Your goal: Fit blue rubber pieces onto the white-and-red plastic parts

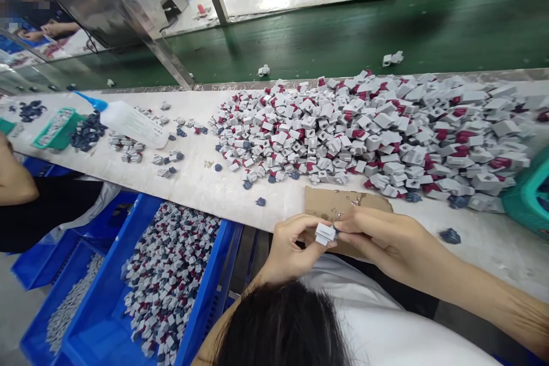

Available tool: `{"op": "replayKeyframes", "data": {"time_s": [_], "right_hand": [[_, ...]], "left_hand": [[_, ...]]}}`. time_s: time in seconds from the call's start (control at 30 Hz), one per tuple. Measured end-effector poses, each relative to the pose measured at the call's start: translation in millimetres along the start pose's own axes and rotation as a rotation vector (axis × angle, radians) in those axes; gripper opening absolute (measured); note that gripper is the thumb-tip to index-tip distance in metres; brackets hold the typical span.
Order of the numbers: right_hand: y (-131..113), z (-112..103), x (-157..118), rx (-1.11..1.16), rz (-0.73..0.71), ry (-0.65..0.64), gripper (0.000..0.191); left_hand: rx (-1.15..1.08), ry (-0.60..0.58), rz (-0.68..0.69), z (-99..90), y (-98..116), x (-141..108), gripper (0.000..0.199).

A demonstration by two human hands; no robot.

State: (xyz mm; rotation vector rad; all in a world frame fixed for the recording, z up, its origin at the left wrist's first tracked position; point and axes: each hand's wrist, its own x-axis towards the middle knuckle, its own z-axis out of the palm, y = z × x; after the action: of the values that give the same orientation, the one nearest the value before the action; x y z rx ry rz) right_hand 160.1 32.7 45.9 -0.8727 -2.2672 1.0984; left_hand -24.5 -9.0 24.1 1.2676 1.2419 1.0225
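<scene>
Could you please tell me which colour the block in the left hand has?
Light grey; the block shows in the head view, the only one.

A white table is stretching beyond the fingers, with brown cardboard lying just by them. Farther past them, a heap of grey and red pieces is spreading; a blue-capped bottle and a green basket are resting far left of the fingers, a dark piece and a green tub to their right
</scene>
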Motion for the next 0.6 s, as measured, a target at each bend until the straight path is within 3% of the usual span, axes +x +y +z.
{"op": "replayKeyframes", "data": {"time_s": [0.13,0.3,0.37,0.43,0.5,0.57,0.6], "right_hand": [[-0.3,-4.2,20.0,0.117,0.059,-0.09,0.025],[-24.9,15.7,65.5,0.438,0.225,0.114,0.05],[-39.0,29.2,74.4,0.482,0.226,0.052,0.057],[-50.8,37.7,83.2,0.398,0.139,-0.072,0.06],[-56.9,37.0,105.4,0.223,-0.005,-0.201,0.061],[-54.0,26.9,151.3,-0.038,-0.112,-0.269,0.063],[-48.4,19.4,183.3,-0.263,-0.117,-0.223,0.064]], "left_hand": [[0.109,0.0,0.056,-8.5,-1.1,-4.3,0.017],[0.249,0.085,0.3,-19.3,10.6,-1.4,0.019],[0.301,0.122,0.403,-21.3,13.1,-0.1,0.017],[0.334,0.161,0.464,-27.9,10.1,-3.6,0.016],[0.349,0.217,0.441,-44.0,1.6,-15.4,0.014],[0.384,0.387,0.288,-71.6,-10.0,-35.2,0.013],[0.42,0.528,0.164,-89.1,-16.1,-46.3,0.012]]}}
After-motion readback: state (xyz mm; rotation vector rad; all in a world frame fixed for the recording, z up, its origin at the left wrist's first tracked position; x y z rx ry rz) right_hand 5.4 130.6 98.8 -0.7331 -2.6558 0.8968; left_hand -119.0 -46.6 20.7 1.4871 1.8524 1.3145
